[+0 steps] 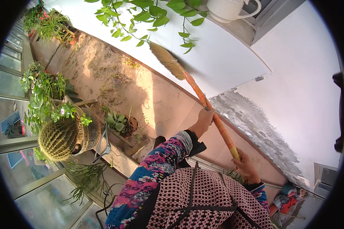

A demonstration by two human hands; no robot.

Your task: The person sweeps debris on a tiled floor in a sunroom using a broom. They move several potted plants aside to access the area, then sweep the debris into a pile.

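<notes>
A broom with an orange-wrapped handle and straw-like bristles slants across the view. My left hand grips it around the middle of the handle, and my right hand is closed around its yellowish lower part. The bristle head is raised against or just in front of the white panel, below trailing green leaves; whether it touches the panel I cannot tell. Dry leaves and dirt are scattered on the tiled floor to the left of the broom.
A round cactus in a large pot, a hanger and leafy plants are at the left beside windows. A potted succulent is near my feet. A white pitcher stands on a ledge at the top. Cloths lie lower right.
</notes>
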